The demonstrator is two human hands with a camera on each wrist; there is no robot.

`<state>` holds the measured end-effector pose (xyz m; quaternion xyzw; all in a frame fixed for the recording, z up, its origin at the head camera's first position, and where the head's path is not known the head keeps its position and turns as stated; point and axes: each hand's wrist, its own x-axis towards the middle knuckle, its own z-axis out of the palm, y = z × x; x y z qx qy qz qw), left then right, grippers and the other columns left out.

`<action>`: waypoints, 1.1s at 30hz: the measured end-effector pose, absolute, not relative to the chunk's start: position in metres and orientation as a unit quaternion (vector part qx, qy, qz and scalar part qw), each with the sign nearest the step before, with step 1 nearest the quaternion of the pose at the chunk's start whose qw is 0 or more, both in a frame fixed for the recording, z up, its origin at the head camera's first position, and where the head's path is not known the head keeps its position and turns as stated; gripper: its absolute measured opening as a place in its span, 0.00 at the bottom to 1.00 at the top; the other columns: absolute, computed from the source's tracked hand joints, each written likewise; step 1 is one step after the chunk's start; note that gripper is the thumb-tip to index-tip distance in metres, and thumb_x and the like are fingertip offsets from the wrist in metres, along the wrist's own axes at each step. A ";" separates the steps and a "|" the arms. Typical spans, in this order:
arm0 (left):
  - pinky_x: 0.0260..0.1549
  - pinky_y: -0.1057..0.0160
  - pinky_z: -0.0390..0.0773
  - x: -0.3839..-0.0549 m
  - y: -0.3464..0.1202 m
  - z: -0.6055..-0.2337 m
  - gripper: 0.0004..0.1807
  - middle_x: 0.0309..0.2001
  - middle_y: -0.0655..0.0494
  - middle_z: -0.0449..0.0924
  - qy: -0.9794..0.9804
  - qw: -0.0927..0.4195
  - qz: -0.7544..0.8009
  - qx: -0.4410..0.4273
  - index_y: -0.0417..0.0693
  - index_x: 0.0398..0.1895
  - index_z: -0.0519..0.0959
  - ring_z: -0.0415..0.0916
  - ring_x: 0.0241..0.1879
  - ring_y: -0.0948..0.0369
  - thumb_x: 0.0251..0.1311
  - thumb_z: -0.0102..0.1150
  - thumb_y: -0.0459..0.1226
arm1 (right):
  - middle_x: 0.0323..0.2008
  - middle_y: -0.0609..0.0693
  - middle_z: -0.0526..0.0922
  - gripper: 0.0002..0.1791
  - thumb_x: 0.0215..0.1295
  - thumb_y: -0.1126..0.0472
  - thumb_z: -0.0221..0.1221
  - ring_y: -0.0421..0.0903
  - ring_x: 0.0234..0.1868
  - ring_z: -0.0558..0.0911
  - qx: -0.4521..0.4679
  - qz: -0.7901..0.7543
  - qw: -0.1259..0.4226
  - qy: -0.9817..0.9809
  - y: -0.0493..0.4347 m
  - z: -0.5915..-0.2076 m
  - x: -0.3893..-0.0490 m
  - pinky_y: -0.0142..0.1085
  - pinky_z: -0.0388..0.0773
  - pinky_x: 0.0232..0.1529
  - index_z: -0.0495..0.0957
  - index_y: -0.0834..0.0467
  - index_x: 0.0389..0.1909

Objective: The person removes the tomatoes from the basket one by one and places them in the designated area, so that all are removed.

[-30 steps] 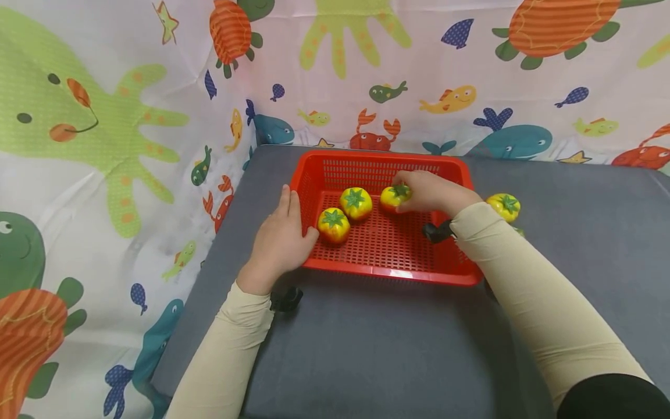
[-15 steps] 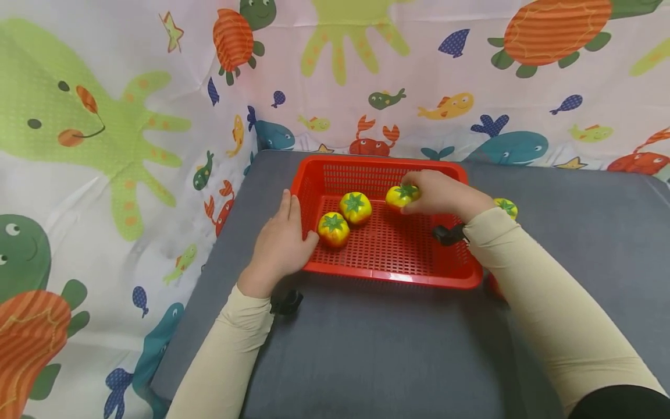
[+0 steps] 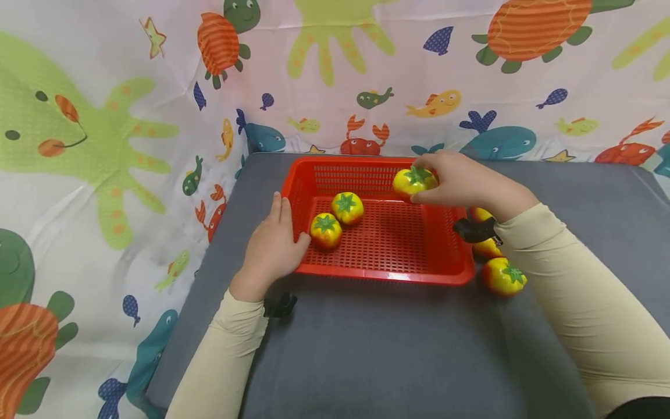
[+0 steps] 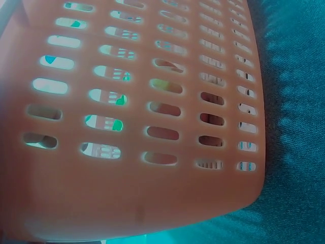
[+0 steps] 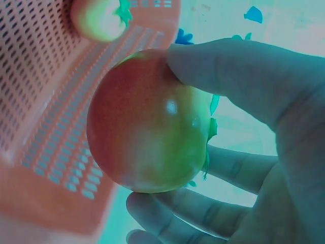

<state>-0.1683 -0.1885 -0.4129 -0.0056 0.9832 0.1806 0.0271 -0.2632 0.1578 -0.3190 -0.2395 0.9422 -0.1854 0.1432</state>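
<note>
My right hand pinches a yellow-and-red toy tomato with a green star-shaped top, between thumb and fingers. It is held above the right half of a red plastic basket, near the back rim. In the right wrist view, the held tomato's smooth underside faces the camera. My left hand rests at the basket's left side, fingers straight along the wall and thumb at the rim. Two more tomatoes, one nearer and one farther back, sit in the basket's left half. The left wrist view shows only the slotted basket wall.
Outside the basket's right side, several tomatoes lie on the grey table; the nearest tomato is in full view, others are partly behind the right wrist's black camera. A sea-animal printed curtain borders the back and left.
My right hand has lifted the tomato from near the basket's floor up and to the right. Tomatoes outside the basket have come into view beside the right arm. The left hand stays at the basket.
</note>
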 end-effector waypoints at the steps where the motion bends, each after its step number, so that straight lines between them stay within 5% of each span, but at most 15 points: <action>1: 0.63 0.33 0.75 -0.168 -0.189 -0.413 0.54 0.86 0.44 0.37 0.983 0.027 0.181 -0.005 0.40 0.85 0.45 0.67 0.73 0.37 0.66 0.61 0.51 | 0.60 0.62 0.80 0.38 0.63 0.48 0.71 0.58 0.54 0.78 -0.236 -0.182 0.141 0.944 0.162 -0.316 -0.262 0.54 0.84 0.51 0.73 0.62 0.71; 7: 0.61 0.33 0.76 -0.166 -0.193 -0.412 0.54 0.86 0.43 0.37 0.984 0.026 0.175 -0.009 0.39 0.85 0.45 0.67 0.72 0.36 0.65 0.61 0.50 | 0.66 0.67 0.75 0.43 0.63 0.47 0.71 0.63 0.59 0.76 -0.214 -0.177 0.141 0.950 0.190 -0.310 -0.261 0.59 0.85 0.50 0.70 0.63 0.74; 19: 0.62 0.31 0.74 -0.169 -0.191 -0.411 0.54 0.86 0.43 0.36 0.986 0.027 0.167 -0.002 0.39 0.85 0.44 0.66 0.73 0.36 0.65 0.61 0.50 | 0.62 0.75 0.76 0.45 0.66 0.43 0.69 0.70 0.55 0.79 -0.162 -0.173 0.126 0.963 0.263 -0.323 -0.263 0.62 0.85 0.45 0.68 0.69 0.72; 33: 0.63 0.30 0.73 -0.168 -0.186 -0.415 0.54 0.86 0.44 0.35 0.984 0.028 0.174 -0.008 0.40 0.86 0.43 0.65 0.74 0.35 0.65 0.61 0.50 | 0.60 0.80 0.73 0.46 0.66 0.44 0.69 0.74 0.55 0.74 -0.095 -0.174 0.128 0.972 0.341 -0.357 -0.270 0.71 0.77 0.51 0.67 0.75 0.68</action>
